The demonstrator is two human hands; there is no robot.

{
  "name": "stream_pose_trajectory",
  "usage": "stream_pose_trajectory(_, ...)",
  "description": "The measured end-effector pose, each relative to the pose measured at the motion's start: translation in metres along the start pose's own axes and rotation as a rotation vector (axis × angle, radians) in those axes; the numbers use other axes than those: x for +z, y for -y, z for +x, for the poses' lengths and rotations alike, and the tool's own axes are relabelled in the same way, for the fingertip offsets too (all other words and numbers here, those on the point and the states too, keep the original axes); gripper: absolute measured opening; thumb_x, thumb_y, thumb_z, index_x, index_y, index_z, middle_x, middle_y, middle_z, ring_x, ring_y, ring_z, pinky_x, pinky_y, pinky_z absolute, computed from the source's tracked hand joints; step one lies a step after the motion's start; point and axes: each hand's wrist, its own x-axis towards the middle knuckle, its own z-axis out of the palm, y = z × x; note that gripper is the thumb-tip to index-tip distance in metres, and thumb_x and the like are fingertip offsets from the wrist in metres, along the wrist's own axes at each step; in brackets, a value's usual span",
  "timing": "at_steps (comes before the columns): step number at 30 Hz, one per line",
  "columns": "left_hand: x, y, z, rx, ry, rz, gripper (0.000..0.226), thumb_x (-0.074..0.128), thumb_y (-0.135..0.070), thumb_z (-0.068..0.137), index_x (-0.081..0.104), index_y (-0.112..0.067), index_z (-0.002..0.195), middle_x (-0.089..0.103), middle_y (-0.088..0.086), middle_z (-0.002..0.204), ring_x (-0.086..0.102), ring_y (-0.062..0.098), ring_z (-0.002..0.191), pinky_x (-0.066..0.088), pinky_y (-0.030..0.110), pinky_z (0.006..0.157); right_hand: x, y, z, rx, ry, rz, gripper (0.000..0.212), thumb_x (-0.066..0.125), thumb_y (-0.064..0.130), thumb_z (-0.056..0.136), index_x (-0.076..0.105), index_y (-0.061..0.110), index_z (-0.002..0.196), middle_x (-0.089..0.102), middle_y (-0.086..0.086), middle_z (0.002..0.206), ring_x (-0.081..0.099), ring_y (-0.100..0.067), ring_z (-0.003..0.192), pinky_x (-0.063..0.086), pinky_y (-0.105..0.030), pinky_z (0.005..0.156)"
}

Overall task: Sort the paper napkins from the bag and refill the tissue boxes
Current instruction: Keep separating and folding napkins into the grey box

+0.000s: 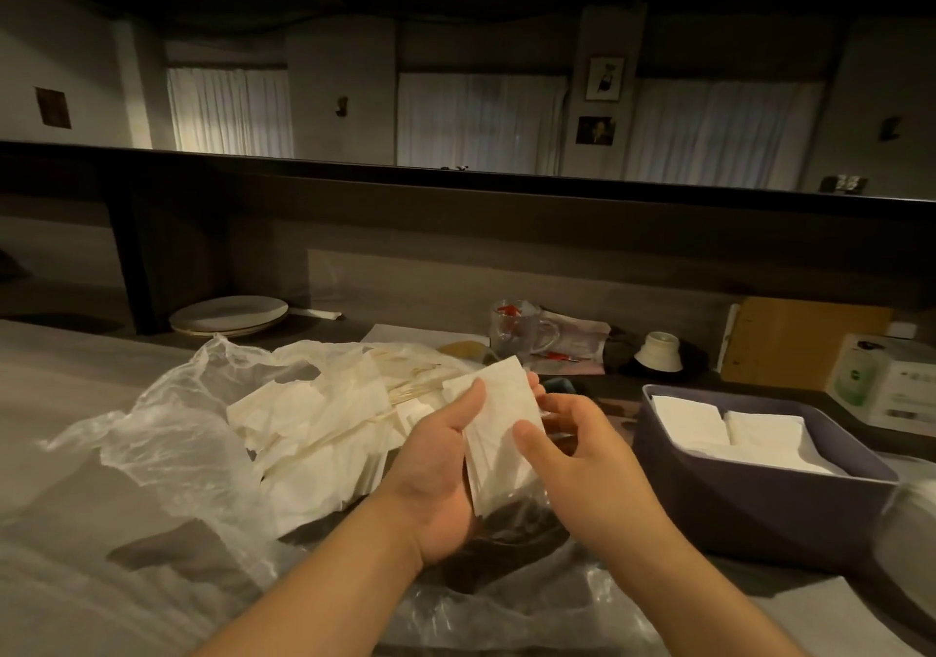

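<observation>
A stack of white paper napkins (501, 433) stands on edge between my hands at the centre of the view. My left hand (440, 469) cups the stack from the left, thumb on its front face. My right hand (577, 449) grips it from the right, thumb across the front. To the left lies a crumpled clear plastic bag (167, 433) with a loose heap of napkins (314, 433) and thin wooden sticks in it. On the right stands a dark grey tissue box (749, 509), open on top, with two rows of flat white napkins inside.
Stacked plates (228, 314) sit at the back left. A glass mug (516, 330), a small white cup (658, 350), a cardboard box (800, 342) and a white-green carton (881, 383) line the back. A dark counter ledge runs across behind.
</observation>
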Motion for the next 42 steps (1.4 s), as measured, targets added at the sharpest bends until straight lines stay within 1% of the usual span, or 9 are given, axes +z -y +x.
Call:
stream_pose_trajectory(5, 0.000, 0.000, -0.005, -0.024, 0.116, -0.032, 0.051, 0.049, -0.048, 0.092, 0.079, -0.014, 0.114, 0.070, 0.016, 0.129, 0.065, 0.038, 0.123, 0.043, 0.056, 0.112, -0.003, 0.003, -0.006, 0.168, 0.172, 0.275, 0.028, 0.058, 0.033, 0.103, 0.065, 0.023, 0.129, 0.076, 0.006, 0.110, 0.073, -0.016, 0.101, 0.061, -0.034, 0.088)
stream_pose_trajectory(8, -0.001, -0.001, -0.005, -0.057, 0.138, -0.076, 0.051, 0.047, -0.040, 0.098, 0.067, -0.012, 0.134, 0.065, 0.015, 0.138, 0.059, 0.039, 0.131, 0.036, 0.058, 0.117, -0.005, 0.007, -0.008, 0.271, 0.186, 0.470, 0.018, 0.061, 0.026, 0.101, 0.067, 0.020, 0.117, 0.077, -0.002, 0.106, 0.076, -0.023, 0.095, 0.063, -0.035, 0.078)
stream_pose_trajectory(15, -0.003, -0.009, -0.008, 0.014, -0.029, -0.254, 0.054, 0.047, -0.051, 0.103, 0.072, -0.004, 0.116, 0.072, 0.023, 0.119, 0.067, 0.043, 0.116, 0.051, 0.054, 0.099, -0.004, 0.004, -0.011, 0.208, 0.195, 0.210, 0.016, 0.053, 0.019, 0.106, 0.067, 0.015, 0.111, 0.075, -0.014, 0.086, 0.066, -0.020, 0.065, 0.055, -0.028, 0.060)
stream_pose_trajectory(22, -0.002, -0.005, -0.003, -0.007, -0.072, -0.241, 0.059, 0.045, -0.047, 0.105, 0.083, -0.005, 0.089, 0.075, 0.022, 0.112, 0.066, 0.038, 0.115, 0.046, 0.055, 0.109, -0.003, 0.003, -0.008, 0.191, 0.159, 0.052, 0.011, 0.056, 0.027, 0.105, 0.063, 0.024, 0.112, 0.074, -0.007, 0.085, 0.066, -0.015, 0.060, 0.057, -0.026, 0.056)
stream_pose_trajectory(27, 0.000, -0.008, -0.003, 0.036, -0.129, -0.255, 0.052, 0.044, -0.049, 0.105, 0.076, -0.009, 0.113, 0.075, 0.018, 0.116, 0.065, 0.040, 0.117, 0.052, 0.054, 0.099, 0.001, -0.006, -0.003, 0.060, 0.040, -0.122, 0.017, 0.062, 0.046, 0.098, 0.058, 0.033, 0.108, 0.069, 0.007, 0.099, 0.069, -0.012, 0.086, 0.060, -0.024, 0.069)
stream_pose_trajectory(31, -0.004, -0.005, -0.001, 0.036, -0.046, -0.181, 0.046, 0.036, -0.048, 0.106, 0.061, -0.025, 0.137, 0.071, 0.005, 0.131, 0.062, 0.033, 0.127, 0.048, 0.055, 0.106, 0.005, 0.001, -0.006, 0.237, 0.216, 0.146, 0.032, 0.066, 0.051, 0.095, 0.056, 0.030, 0.116, 0.072, 0.007, 0.108, 0.073, -0.016, 0.095, 0.062, -0.035, 0.085)
stream_pose_trajectory(36, 0.002, -0.004, -0.001, 0.015, -0.001, -0.079, 0.042, 0.055, -0.041, 0.098, 0.064, -0.016, 0.129, 0.074, 0.015, 0.121, 0.073, 0.038, 0.108, 0.052, 0.056, 0.101, -0.006, 0.000, -0.007, 0.202, 0.216, 0.388, 0.018, 0.072, 0.017, 0.093, 0.069, 0.021, 0.110, 0.079, 0.001, 0.093, 0.077, -0.022, 0.090, 0.061, -0.045, 0.090)
stream_pose_trajectory(39, -0.006, -0.002, 0.008, 0.165, -0.123, 0.139, 0.043, 0.075, -0.020, 0.082, 0.065, -0.016, 0.124, 0.079, 0.007, 0.106, 0.076, 0.027, 0.096, 0.060, 0.046, 0.087, -0.015, -0.001, -0.005, 0.054, 0.072, 0.173, 0.017, 0.068, 0.018, 0.095, 0.062, 0.031, 0.105, 0.074, 0.004, 0.097, 0.074, -0.017, 0.089, 0.062, -0.027, 0.070)
stream_pose_trajectory(42, -0.014, 0.003, 0.010, 0.272, -0.233, 0.646, 0.047, 0.086, -0.022, 0.079, 0.062, -0.034, 0.117, 0.075, -0.006, 0.108, 0.071, 0.015, 0.101, 0.060, 0.034, 0.084, -0.022, -0.008, -0.002, -0.057, 0.010, -0.099, 0.023, 0.063, 0.020, 0.098, 0.052, 0.040, 0.099, 0.062, 0.013, 0.103, 0.066, -0.012, 0.091, 0.055, -0.017, 0.059)
